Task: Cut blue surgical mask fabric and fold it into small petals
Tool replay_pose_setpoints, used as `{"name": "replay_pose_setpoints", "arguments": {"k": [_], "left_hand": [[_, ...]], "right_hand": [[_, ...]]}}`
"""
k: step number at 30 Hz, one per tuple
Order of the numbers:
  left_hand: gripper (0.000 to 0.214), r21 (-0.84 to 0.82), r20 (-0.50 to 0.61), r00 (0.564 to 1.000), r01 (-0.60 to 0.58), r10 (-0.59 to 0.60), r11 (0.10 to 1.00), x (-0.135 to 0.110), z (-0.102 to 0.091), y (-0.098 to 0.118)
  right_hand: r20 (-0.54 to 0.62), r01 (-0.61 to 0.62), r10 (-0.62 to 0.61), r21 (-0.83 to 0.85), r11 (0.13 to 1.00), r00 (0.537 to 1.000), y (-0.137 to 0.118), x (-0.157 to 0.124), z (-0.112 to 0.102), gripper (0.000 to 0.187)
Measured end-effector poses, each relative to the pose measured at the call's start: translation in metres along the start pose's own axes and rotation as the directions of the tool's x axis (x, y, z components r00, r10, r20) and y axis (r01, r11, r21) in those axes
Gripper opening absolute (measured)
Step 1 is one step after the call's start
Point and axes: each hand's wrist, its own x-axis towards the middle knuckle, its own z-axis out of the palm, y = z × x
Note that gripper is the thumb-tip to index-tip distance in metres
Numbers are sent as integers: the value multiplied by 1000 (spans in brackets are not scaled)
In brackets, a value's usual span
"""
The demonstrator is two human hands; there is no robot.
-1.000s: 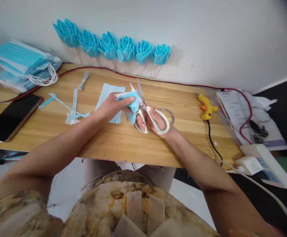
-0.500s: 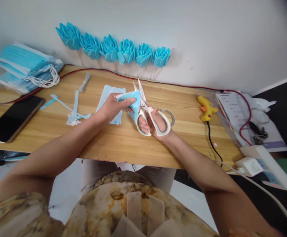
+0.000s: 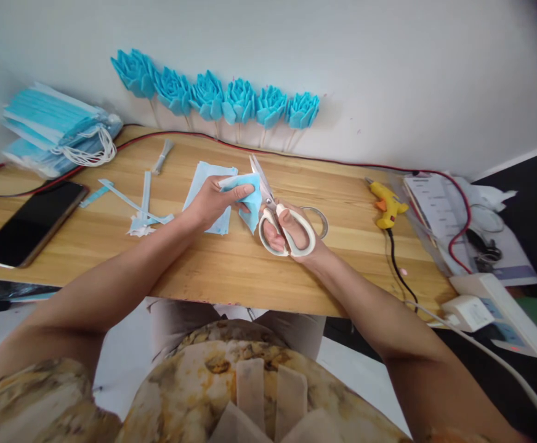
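Observation:
My left hand pinches a folded piece of light blue mask fabric between thumb and fingers, above the table. Scissors with white handles are in my right hand, thumb and fingers through the loops. Their blades, nearly closed, point away from me beside the right edge of the fabric. Under my left hand lies a flat stack of pale blue fabric sheets, partly covered by the hand. Just right of the scissors, a roll of tape rests on the wood.
Blue fabric flowers on sticks lean against the wall. At left are packed face masks, a phone, cut strips and a bundle of wires. A yellow glue gun and a power strip are at right.
The scissor blades have come closer together and dropped slightly toward me. The fabric has shifted a little, still in my left hand. The whole view has moved slightly.

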Motion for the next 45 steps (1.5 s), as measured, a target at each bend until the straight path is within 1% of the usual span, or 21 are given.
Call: {"name": "replay_pose_setpoints", "arguments": {"k": [3,7,10,13,15,17,19,20,22,24,26,28,29,30,32,35,38,39,42,44,45], "left_hand": [[43,-13,-12,1000,-8,8,1000,0,1,2],[36,-23,-63,998,7,-8,1000,1,1,3],[35,-47,-104,994,32,-36,998,2,0,3],[38,-83,-146,988,42,-53,996,2,-1,3],[40,-108,-162,985,41,-58,993,3,-2,2],[39,-131,-166,985,27,-49,991,3,-4,1],[36,-133,-177,984,7,-31,991,4,-5,-1],[34,-128,-181,983,3,-27,992,5,-6,-1],[33,-113,-197,980,9,-31,994,6,-8,-2],[35,-113,-210,975,44,-67,993,8,-10,-3],[38,-129,-217,969,89,-115,988,9,-12,-3],[39,-129,-191,970,125,-148,984,11,-15,-3],[40,-116,-160,975,138,-155,984,11,-16,-3],[41,-99,-125,980,145,-157,984,12,-16,-2],[44,-69,-77,985,148,-154,986,12,-17,-2],[48,-56,-68,985,158,-162,986,11,-16,-2],[48,-58,-82,980,176,-180,983,11,-16,-2],[48,-61,-80,980,178,-183,982,11,-16,-3],[46,-79,-66,981,175,-180,981,10,-13,-2],[44,-114,-90,979,174,-185,978,8,-10,1],[43,-142,-115,975,172,-189,975,7,-7,3]], "right_hand": [[0,-15,15,-23,1000,1000,-1,1,0,55],[-39,7,-7,2,1000,999,-5,3,-6,63],[-39,47,-48,-5,999,998,-14,4,-12,68],[-52,118,-120,-34,992,991,-23,5,-17,69],[-119,160,-172,-107,981,978,-28,7,-20,70],[-223,147,-209,-266,953,952,-34,8,-27,70],[-315,76,-249,-471,879,916,-42,9,-38,64],[-348,34,-280,-571,821,895,-47,9,-45,60],[-392,-76,-338,-741,667,856,-59,8,-61,51],[-432,-233,-379,-852,468,818,-69,3,-76,42],[-456,-402,-374,-890,216,808,-76,-6,-88,38],[-488,-525,-336,-851,-25,806,-77,-20,-95,37],[-508,-563,-316,-818,-115,802,-75,-30,-96,37],[-534,-595,-297,-784,-177,792,-73,-40,-97,36],[-548,-615,-293,-751,-242,784,-65,-63,-94,37],[-542,-620,-314,-739,-264,780,-52,-99,-81,41],[-510,-586,-299,-755,-294,807,-45,-127,-61,45],[-505,-576,-285,-759,-304,815,-44,-134,-55,46],[-537,-600,-269,-732,-322,800,-47,-148,-38,48],[-547,-616,-285,-720,-319,787,-50,-149,-31,48],[-528,-604,-301,-738,-300,794,-52,-148,-28,47]]}}
